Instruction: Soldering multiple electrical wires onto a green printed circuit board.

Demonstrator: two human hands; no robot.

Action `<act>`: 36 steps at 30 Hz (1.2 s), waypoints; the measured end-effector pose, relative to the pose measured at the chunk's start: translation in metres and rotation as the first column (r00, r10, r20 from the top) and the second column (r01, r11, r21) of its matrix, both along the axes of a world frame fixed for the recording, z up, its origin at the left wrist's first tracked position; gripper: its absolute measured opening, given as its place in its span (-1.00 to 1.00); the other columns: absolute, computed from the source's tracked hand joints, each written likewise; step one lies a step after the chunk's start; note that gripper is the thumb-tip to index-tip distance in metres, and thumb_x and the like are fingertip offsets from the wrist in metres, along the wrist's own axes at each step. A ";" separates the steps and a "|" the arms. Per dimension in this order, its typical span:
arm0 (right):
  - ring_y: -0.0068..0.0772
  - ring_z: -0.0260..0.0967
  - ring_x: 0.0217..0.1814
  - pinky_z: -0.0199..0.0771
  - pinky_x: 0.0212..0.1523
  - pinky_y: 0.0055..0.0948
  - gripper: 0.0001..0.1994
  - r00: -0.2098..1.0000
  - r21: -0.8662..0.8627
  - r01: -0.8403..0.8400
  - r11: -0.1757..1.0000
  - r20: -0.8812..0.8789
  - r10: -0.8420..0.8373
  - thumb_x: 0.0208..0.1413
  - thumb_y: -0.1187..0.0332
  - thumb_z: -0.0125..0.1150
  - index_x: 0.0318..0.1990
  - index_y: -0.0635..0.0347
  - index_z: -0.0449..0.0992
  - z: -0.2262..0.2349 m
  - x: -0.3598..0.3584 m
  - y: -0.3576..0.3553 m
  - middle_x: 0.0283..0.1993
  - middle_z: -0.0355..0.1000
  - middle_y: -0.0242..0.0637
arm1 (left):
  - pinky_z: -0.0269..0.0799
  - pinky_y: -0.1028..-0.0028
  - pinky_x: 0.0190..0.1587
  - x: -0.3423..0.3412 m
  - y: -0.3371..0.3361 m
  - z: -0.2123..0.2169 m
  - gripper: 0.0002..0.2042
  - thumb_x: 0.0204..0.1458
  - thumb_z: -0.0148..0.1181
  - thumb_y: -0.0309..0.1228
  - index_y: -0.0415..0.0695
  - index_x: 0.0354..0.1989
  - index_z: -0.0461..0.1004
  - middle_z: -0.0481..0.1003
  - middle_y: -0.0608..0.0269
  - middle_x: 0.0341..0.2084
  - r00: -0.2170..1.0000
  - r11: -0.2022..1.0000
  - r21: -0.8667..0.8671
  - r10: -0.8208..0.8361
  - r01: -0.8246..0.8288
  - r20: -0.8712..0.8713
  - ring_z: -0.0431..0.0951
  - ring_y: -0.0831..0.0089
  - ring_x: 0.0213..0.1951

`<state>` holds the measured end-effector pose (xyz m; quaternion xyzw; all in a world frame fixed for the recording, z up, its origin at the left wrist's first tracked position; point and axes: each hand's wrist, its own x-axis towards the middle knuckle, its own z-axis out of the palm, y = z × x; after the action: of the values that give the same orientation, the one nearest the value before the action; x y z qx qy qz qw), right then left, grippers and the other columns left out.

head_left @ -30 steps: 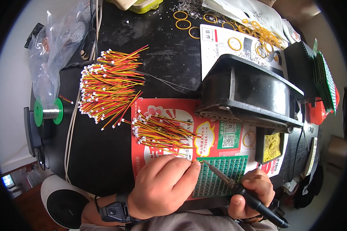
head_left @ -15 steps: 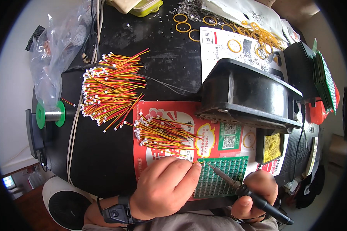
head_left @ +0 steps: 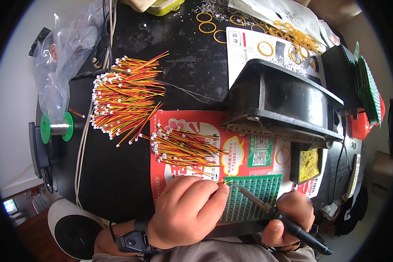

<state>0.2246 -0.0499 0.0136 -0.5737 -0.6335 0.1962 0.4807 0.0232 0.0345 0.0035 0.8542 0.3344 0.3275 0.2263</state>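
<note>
On the black table [head_left: 118, 192], beside the black fan housing [head_left: 284, 102], lies our green perforated circuit board [head_left: 253, 198]. Our left hand [head_left: 185, 214] pinches a thin wire end [head_left: 221, 182] against its upper edge; our right hand [head_left: 288, 216] grips a soldering iron [head_left: 266, 209], its tip just beside that wire.

Black worktable [head_left: 192, 74] seen across centre of frame, surface scuffed and dusted with pale specks. Pale grey floor [head_left: 13, 87] seen at left edge. White round fan [head_left: 72, 227] placed at lower left. Even daylight cast throughout.
</note>
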 end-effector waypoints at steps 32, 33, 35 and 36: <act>-0.47 0.19 -0.65 0.21 -0.58 -0.47 -0.58 1.000 -0.001 0.000 1.000 0.029 0.000 0.05 0.10 0.29 -0.29 0.28 0.28 0.002 -0.002 0.004 -0.61 0.22 -0.32 | 0.41 0.38 -0.47 0.001 0.000 0.000 -0.76 -0.32 0.25 -0.70 -0.32 -0.37 0.58 0.45 0.18 -0.49 1.000 1.000 -0.025 -0.002 0.002 0.000 0.47 0.27 -0.51; -0.47 0.19 -0.65 0.21 -0.59 -0.47 -0.58 1.000 0.000 0.007 1.000 0.026 -0.007 0.05 0.10 0.29 -0.29 0.29 0.28 0.002 -0.002 0.004 -0.61 0.22 -0.32 | 0.41 0.38 -0.47 0.001 0.000 0.001 -0.76 -0.32 0.25 -0.71 -0.32 -0.37 0.58 0.46 0.18 -0.49 1.000 0.999 -0.035 0.000 0.000 -0.001 0.47 0.27 -0.51; -0.47 0.18 -0.65 0.20 -0.59 -0.47 -0.58 0.999 -0.002 0.007 1.000 0.031 -0.007 0.05 0.10 0.29 -0.30 0.29 0.28 0.003 -0.002 0.004 -0.61 0.22 -0.32 | 0.42 0.38 -0.47 0.001 -0.001 0.004 -0.76 -0.32 0.24 -0.71 -0.32 -0.37 0.58 0.46 0.18 -0.49 1.000 0.998 -0.055 0.005 -0.005 -0.001 0.47 0.26 -0.51; -0.48 0.18 -0.66 0.20 -0.59 -0.47 -0.58 0.999 -0.004 0.006 1.000 0.033 -0.006 0.05 0.11 0.30 -0.30 0.29 0.28 0.003 -0.002 0.004 -0.61 0.22 -0.31 | 0.42 0.37 -0.47 0.001 -0.001 0.004 -0.76 -0.32 0.24 -0.71 -0.32 -0.37 0.58 0.46 0.17 -0.49 1.000 0.998 -0.057 0.006 -0.006 -0.001 0.47 0.26 -0.51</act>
<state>0.2224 -0.0456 0.0166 -0.5796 -0.6392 0.1866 0.4697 0.0246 0.0338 0.0072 0.8465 0.3461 0.3182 0.2496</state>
